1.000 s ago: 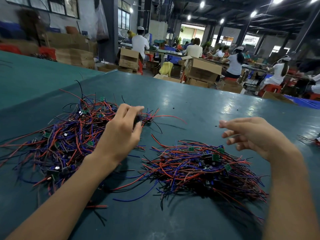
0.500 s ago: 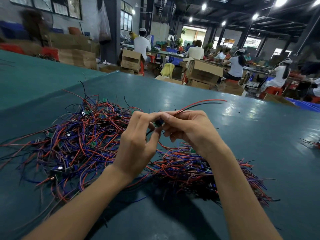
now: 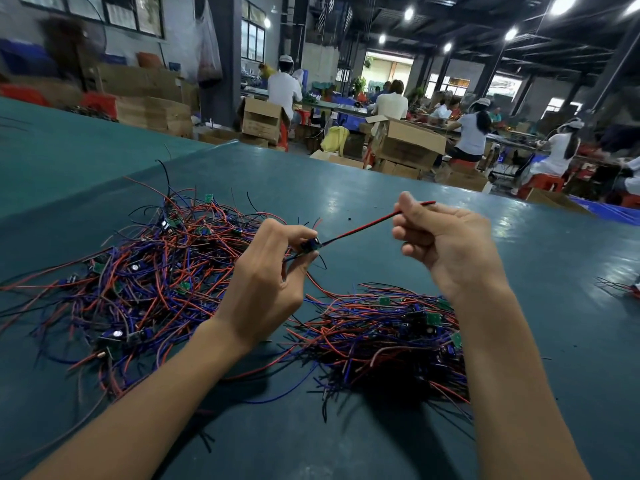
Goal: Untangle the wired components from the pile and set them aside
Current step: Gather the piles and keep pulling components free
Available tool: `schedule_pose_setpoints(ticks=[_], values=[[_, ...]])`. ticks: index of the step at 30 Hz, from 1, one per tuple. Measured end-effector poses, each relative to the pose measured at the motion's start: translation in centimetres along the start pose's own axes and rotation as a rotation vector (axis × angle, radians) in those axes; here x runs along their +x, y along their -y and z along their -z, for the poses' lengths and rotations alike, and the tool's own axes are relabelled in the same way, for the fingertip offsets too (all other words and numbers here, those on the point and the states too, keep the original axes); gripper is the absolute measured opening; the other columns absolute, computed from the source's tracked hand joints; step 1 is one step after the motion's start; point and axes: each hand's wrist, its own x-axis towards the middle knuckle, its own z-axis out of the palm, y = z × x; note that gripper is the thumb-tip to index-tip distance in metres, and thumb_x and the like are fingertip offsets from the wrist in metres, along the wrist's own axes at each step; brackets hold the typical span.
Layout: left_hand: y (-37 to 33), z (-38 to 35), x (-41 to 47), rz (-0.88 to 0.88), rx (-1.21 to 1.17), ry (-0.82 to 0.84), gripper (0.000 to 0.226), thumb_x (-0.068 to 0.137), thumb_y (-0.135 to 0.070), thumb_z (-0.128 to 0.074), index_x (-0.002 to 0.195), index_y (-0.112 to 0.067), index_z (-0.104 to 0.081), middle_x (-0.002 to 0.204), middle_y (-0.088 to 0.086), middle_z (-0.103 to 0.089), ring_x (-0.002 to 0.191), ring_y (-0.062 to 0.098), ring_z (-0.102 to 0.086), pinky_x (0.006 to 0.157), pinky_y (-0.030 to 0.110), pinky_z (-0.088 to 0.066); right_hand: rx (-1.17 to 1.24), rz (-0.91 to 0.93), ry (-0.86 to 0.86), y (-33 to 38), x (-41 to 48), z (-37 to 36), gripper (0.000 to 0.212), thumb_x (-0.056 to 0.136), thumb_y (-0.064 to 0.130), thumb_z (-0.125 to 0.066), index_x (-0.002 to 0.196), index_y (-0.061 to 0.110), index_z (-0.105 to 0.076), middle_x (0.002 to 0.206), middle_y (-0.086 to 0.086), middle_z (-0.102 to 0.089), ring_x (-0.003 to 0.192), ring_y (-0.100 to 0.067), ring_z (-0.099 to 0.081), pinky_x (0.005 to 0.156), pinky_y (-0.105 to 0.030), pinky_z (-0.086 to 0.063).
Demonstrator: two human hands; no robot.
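Two hands work above a dark green desk point(image 3: 363, 188). The left hand point(image 3: 266, 271) pinches one small blue component point(image 3: 311, 244) between thumb and fingertips, so its grip is closed on this part. From the component one red-and-black wire pair point(image 3: 360, 230) runs up and to the right, stretched straight and lifted off the desk. The right hand point(image 3: 446, 244) holds this wire pair near its far end. Its fingers are curled around it, and a short tip comes out past the thumb.

Two piles of red, blue and black wires lie on the desk. The left pile point(image 3: 145, 271) is wider and looser and partly hidden behind the left hand. The right pile point(image 3: 381, 337) lies under the right forearm, which covers its right side. Small green boards show in both piles, but they are too tangled to count. A third small bunch point(image 3: 620, 289) is cut off by the right edge.

Behind the desk, four people point(image 3: 472, 133) in white tops sit among cardboard boxes point(image 3: 408, 143). Others farther back are too blurred to count.
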Motion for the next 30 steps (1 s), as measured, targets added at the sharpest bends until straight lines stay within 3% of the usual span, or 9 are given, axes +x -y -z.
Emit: schedule_pose_setpoints(ticks=[5, 9, 11, 13, 16, 19, 22, 25, 30], values=[[-0.4, -0.8, -0.7, -0.027, -0.026, 0.046, 0.026, 0.086, 0.006, -0.073, 0.110, 0.002, -0.063, 0.097, 0.008, -0.055, 0.088, 0.009, -0.051, 0.082, 0.017, -0.045, 0.004, 0.027, -0.039, 0.4, -0.1, 1.4, 0.022, 0.084, 0.022, -0.078, 0.086, 0.001, -0.073, 0.071, -0.007, -0.071, 0.059, -0.015, -0.067, 0.048, -0.020, -0.051], [-0.3, -0.7, -1.1, -0.016, -0.051, 0.041, 0.024, 0.089, -0.003, -0.075, 0.111, 0.000, -0.064, 0.099, 0.004, -0.057, 0.086, 0.007, -0.053, 0.076, 0.021, -0.049, 0.031, 0.014, -0.013, 0.2, 0.1, 1.2, 0.021, 0.087, 0.022, -0.075, 0.090, 0.002, -0.074, 0.072, -0.006, -0.071, 0.061, -0.014, -0.067, 0.050, -0.021, -0.052], [-0.6, -0.7, -1.1, 0.096, -0.116, 0.027, 0.024, 0.090, -0.011, -0.075, 0.112, -0.005, -0.066, 0.100, 0.001, -0.062, 0.089, 0.009, -0.062, 0.075, 0.023, -0.052, 0.041, -0.019, 0.060, 0.1, 0.1, 1.1, 0.029, 0.084, 0.027, -0.075, 0.097, 0.000, -0.074, 0.074, -0.006, -0.071, 0.064, -0.015, -0.067, 0.053, -0.022, -0.054], [-1.0, -0.7, -0.7, 0.344, -0.273, -0.006, 0.024, 0.090, -0.015, -0.074, 0.114, -0.012, -0.068, 0.099, -0.001, -0.067, 0.088, 0.012, -0.067, 0.071, 0.025, -0.055, -0.012, -0.075, 0.160, -0.1, 0.0, 0.8, 0.038, 0.081, 0.029, -0.077, 0.102, -0.002, -0.072, 0.078, -0.009, -0.072, 0.067, -0.018, -0.069, 0.056, -0.024, -0.056], [-0.9, -0.6, 0.5, 0.662, -0.620, 0.030, 0.023, 0.093, -0.009, -0.069, 0.117, -0.012, -0.070, 0.093, 0.000, -0.069, 0.080, 0.014, -0.066, 0.065, 0.025, -0.056, -0.152, -0.140, 0.274, -0.6, -0.2, -0.3, 0.032, 0.082, 0.025, -0.078, 0.102, 0.001, -0.073, 0.081, -0.012, -0.073, 0.069, -0.020, -0.068, 0.058, -0.027, -0.056], [-0.3, -0.1, 1.6, 0.953, -1.071, 0.114, 0.028, 0.089, -0.020, -0.062, 0.114, -0.009, -0.071, 0.091, 0.002, -0.068, 0.084, 0.011, -0.063, 0.064, 0.025, -0.055, -0.269, -0.161, 0.337, -1.4, -0.3, -1.5, 0.025, 0.087, 0.022, -0.076, 0.098, -0.001, -0.075, 0.080, -0.011, -0.073, 0.069, -0.019, -0.067, 0.059, -0.028, -0.056], [0.4, 0.4, 1.8, 1.035, -1.221, 0.182, 0.031, 0.090, -0.025, -0.058, 0.115, -0.012, -0.072, 0.097, -0.001, -0.070, 0.091, 0.011, -0.065, 0.074, 0.028, -0.051, -0.318, -0.219, 0.413, -2.2, -0.5, -2.8, 0.030, 0.092, 0.023, -0.072, 0.099, -0.006, -0.074, 0.080, -0.013, -0.072, 0.070, -0.019, -0.067, 0.063, -0.029, -0.057], [0.9, 0.7, 1.8, 1.031, -1.335, 0.197, 0.031, 0.090, -0.023, -0.062, 0.117, -0.012, -0.073, 0.106, 0.003, -0.071, 0.096, 0.014, -0.066, 0.083, 0.033, -0.049, -0.373, -0.217, 0.468, -3.2, -0.8, -4.3, 0.024, 0.095, 0.026, -0.070, 0.095, 0.003, -0.078, 0.084, -0.010, -0.076, 0.074, -0.018, -0.070, 0.065, -0.029, -0.057], [0.6, 0.7, 1.8, 1.064, -1.451, 0.257, 0.030, 0.083, -0.020, -0.070, 0.109, -0.010, -0.077, 0.099, 0.005, -0.073, 0.091, 0.020, -0.071, 0.096, 0.044, -0.052, -0.262, -0.181, 0.512, -4.0, -1.3, -5.9, 0.024, 0.097, 0.022, -0.066, 0.100, 0.001, -0.078, 0.096, -0.020, -0.077, 0.085, -0.026, -0.073, 0.067, -0.028, -0.057]])
